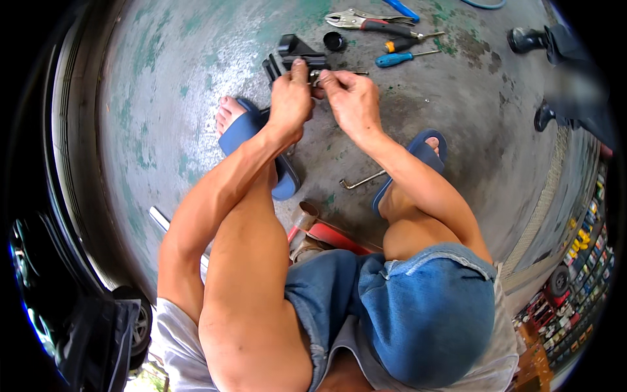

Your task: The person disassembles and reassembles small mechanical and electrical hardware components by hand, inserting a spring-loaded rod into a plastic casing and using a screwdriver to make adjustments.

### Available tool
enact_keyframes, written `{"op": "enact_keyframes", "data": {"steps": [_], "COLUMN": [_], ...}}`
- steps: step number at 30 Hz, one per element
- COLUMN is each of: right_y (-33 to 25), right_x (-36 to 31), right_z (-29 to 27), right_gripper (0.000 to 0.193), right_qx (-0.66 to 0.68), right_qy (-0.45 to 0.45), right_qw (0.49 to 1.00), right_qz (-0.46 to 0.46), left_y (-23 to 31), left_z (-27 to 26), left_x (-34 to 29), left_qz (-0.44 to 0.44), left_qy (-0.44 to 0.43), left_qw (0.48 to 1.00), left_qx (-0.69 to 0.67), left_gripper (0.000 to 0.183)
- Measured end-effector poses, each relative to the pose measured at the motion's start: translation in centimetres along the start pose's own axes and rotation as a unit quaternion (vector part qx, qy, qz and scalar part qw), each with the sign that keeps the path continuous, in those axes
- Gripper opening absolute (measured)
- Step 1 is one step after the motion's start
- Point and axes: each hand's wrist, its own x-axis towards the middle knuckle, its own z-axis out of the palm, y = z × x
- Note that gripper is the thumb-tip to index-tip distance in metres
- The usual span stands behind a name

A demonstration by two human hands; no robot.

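My left hand is closed around a black mechanical part with flat, bracket-like pieces, held low over the floor between my feet. Close beside it, my right hand pinches thumb and forefinger together at the part's near right edge. What sits in that pinch is too small to make out. A thin metal rod shows just past the right fingers. Beyond the hands lie a round black cap, a blue-handled screwdriver, an orange-and-black screwdriver and pliers with a red-and-black grip.
An L-shaped wrench lies by my right sandal. Below my legs are a red object and a brown cylinder. Another person's dark shoes stand at far right. A vehicle wheel is at lower left.
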Motion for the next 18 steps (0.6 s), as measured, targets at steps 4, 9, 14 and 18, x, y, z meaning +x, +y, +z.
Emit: {"op": "enact_keyframes", "data": {"steps": [4,9,14,18], "right_y": [-1.7,-0.4,4.3,3.5], "right_x": [0.3,1.4,7.3,12.2], "right_z": [0.0,-0.7,-6.2,-12.5], "right_gripper": [0.029,0.024,0.025,0.028], "right_qx": [0.028,0.002,-0.013,-0.242], "right_qy": [-0.045,-0.064,0.027,0.097], "right_qw": [0.999,0.998,0.998,0.963], "right_qz": [0.000,-0.021,-0.053,-0.066], "left_y": [1.0,1.7,3.5,5.1], "left_z": [-1.2,-2.1,-3.0,-5.4], "left_x": [0.1,0.5,0.4,0.0], "left_qz": [0.030,0.035,0.037,0.076], "left_qy": [0.007,-0.038,-0.040,0.017], "left_qw": [0.999,0.998,0.994,0.990], "left_qx": [-0.026,-0.036,-0.092,-0.114], "left_gripper": [0.052,0.047,0.047,0.049]}}
